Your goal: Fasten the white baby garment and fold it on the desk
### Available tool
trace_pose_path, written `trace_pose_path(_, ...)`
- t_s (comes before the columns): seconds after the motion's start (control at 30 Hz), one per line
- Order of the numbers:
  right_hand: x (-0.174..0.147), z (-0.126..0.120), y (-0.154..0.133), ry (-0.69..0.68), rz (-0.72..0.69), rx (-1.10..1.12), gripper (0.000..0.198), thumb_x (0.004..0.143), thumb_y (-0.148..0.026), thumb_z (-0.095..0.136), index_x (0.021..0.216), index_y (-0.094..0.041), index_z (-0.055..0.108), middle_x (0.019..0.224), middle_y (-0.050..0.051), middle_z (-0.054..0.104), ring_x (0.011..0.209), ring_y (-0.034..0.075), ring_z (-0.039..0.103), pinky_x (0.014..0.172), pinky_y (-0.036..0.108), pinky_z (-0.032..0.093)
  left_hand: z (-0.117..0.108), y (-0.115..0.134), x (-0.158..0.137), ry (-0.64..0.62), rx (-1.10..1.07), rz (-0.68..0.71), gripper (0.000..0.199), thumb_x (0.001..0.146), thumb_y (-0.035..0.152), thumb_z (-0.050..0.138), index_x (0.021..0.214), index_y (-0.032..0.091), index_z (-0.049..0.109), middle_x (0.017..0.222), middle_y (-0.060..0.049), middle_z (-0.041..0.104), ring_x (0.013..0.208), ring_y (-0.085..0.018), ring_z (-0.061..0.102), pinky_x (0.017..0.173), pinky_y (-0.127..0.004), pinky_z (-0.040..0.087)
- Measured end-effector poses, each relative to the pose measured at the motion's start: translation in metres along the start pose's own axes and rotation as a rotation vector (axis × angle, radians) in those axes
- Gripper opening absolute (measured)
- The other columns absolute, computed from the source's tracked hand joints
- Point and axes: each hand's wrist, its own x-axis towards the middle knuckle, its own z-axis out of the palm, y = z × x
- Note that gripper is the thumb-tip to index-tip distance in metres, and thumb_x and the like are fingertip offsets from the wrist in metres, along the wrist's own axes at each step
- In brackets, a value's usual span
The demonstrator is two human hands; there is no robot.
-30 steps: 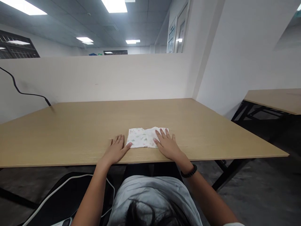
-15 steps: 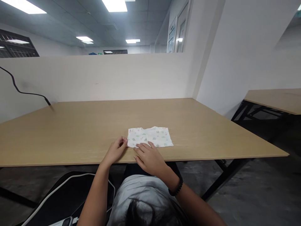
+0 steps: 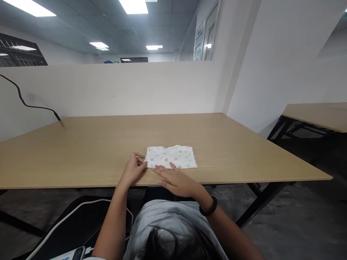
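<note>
A white cloth [image 3: 170,157] with small green and pink prints lies folded into a flat rectangle on the table, a shallow notch along its far edge. My left hand [image 3: 132,169] is at its near left corner, with thumb and bent forefinger closed at the fabric's edge; the other fingers are curled loosely. Along the near edge, my right hand [image 3: 176,180] lies palm down, fingers stretched out and fingertips touching the cloth. A dark beaded bracelet [image 3: 208,206] circles my right wrist.
The wooden table [image 3: 108,141] ends at a low white partition [image 3: 135,90]. A black cable [image 3: 38,107] hangs at the left. Beside me, a dark chair [image 3: 73,220] carries a white cable and a device [image 3: 72,254]. Another table [image 3: 320,113] stands at the right.
My left fingers have lifted and spread a little at the corner. My right hand has turned flatter, its wrist moving right. The cloth's right edge sits slightly further left.
</note>
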Motion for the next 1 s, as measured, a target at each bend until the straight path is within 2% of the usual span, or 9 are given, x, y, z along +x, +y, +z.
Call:
trace_pose_path(0.1, -0.011, -0.018, 0.010, 0.130, -0.016, 0.177, 0.053, 0.107, -0.043, 0.027, 0.157, -0.026, 0.028, 0.160, 0.005, 0.035, 0.150, 0.017, 0.025, 0.124, 0.043, 0.018, -0.001, -0.003, 0.003, 0.014, 0.024, -0.014, 0.048, 0.071, 0.040, 0.068, 0.106, 0.021, 0.041, 0.075, 0.002, 0.063, 0.068, -0.018, 0.063, 0.065, -0.028, 0.048)
trace_pose_path(0.2, -0.019, -0.028, 0.018, 0.274, 0.056, 0.142, 0.053, 0.106, -0.046, 0.030, 0.153, -0.024, 0.038, 0.158, 0.007, 0.039, 0.149, 0.020, 0.027, 0.123, 0.045, 0.021, -0.001, -0.003, 0.007, 0.003, 0.051, -0.036, 0.050, 0.074, 0.044, 0.068, 0.109, 0.021, 0.041, 0.075, 0.002, 0.063, 0.066, -0.018, 0.063, 0.062, -0.028, 0.047)
trace_pose_path(0.4, -0.017, -0.018, 0.012, 0.014, 0.132, -0.092, 0.065, 0.096, -0.065, 0.045, 0.145, -0.024, 0.052, 0.160, 0.010, 0.032, 0.150, 0.033, 0.021, 0.121, 0.061, 0.009, -0.002, -0.006, 0.016, -0.026, 0.104, -0.032, 0.041, 0.077, 0.034, 0.062, 0.112, 0.020, 0.045, 0.071, 0.004, 0.061, 0.059, -0.016, 0.060, 0.059, -0.027, 0.046)
trace_pose_path(0.53, -0.022, -0.016, 0.011, 0.009, 0.133, -0.080, 0.070, 0.095, -0.067, 0.044, 0.152, -0.026, 0.041, 0.163, 0.008, 0.026, 0.152, 0.031, 0.014, 0.121, 0.059, 0.006, 0.000, -0.003, 0.008, 0.044, 0.220, -0.014, 0.042, 0.081, 0.033, 0.059, 0.118, 0.018, 0.045, 0.086, -0.003, 0.065, 0.076, -0.021, 0.066, 0.070, -0.033, 0.052)
trace_pose_path(0.67, -0.030, -0.022, 0.020, 0.219, 0.206, 0.001, 0.062, 0.105, -0.054, 0.021, 0.161, -0.030, 0.011, 0.166, 0.005, 0.016, 0.153, 0.023, 0.011, 0.122, 0.054, 0.009, 0.006, 0.014, -0.011, 0.085, 0.473, 0.096, 0.039, 0.089, 0.038, 0.052, 0.122, 0.017, 0.051, 0.121, -0.016, 0.062, 0.111, -0.030, 0.063, 0.094, -0.045, 0.050)
trace_pose_path(0.73, -0.029, -0.024, 0.025, 0.300, 0.310, 0.011, 0.060, 0.106, -0.050, 0.011, 0.161, -0.029, 0.002, 0.166, 0.005, 0.013, 0.153, 0.021, 0.011, 0.122, 0.052, 0.012, 0.011, 0.026, -0.017, 0.032, 0.565, 0.216, 0.040, 0.094, 0.041, 0.046, 0.124, 0.017, 0.055, 0.136, -0.017, 0.056, 0.129, -0.031, 0.052, 0.108, -0.047, 0.042)
trace_pose_path(0.8, -0.025, -0.024, 0.030, 0.272, 0.439, -0.030, 0.061, 0.105, -0.050, 0.009, 0.161, -0.026, 0.004, 0.166, 0.005, 0.012, 0.153, 0.022, 0.010, 0.122, 0.054, 0.012, 0.015, 0.036, -0.017, -0.090, 0.652, 0.302, 0.044, 0.098, 0.043, 0.038, 0.130, 0.018, 0.055, 0.148, -0.014, 0.050, 0.142, -0.030, 0.038, 0.117, -0.049, 0.030)
trace_pose_path(0.9, -0.016, -0.022, 0.038, 0.109, 0.582, -0.153, 0.068, 0.103, -0.055, 0.016, 0.161, -0.019, 0.015, 0.166, 0.011, 0.009, 0.153, 0.027, 0.008, 0.121, 0.055, 0.012, 0.019, 0.040, -0.012, -0.333, 0.792, 0.215, 0.055, 0.101, 0.045, 0.028, 0.145, 0.018, 0.047, 0.156, -0.011, 0.040, 0.149, -0.032, 0.026, 0.120, -0.055, 0.020)
trace_pose_path(1.0, -0.012, -0.019, 0.043, 0.008, 0.617, -0.247, 0.083, 0.097, -0.067, 0.030, 0.159, -0.013, 0.020, 0.165, 0.017, 0.003, 0.153, 0.032, 0.004, 0.121, 0.053, 0.011, 0.017, 0.035, -0.011, -0.441, 0.864, 0.106, 0.070, 0.099, 0.053, 0.026, 0.155, 0.011, 0.031, 0.162, -0.016, 0.023, 0.151, -0.034, 0.019, 0.119, -0.054, 0.020)
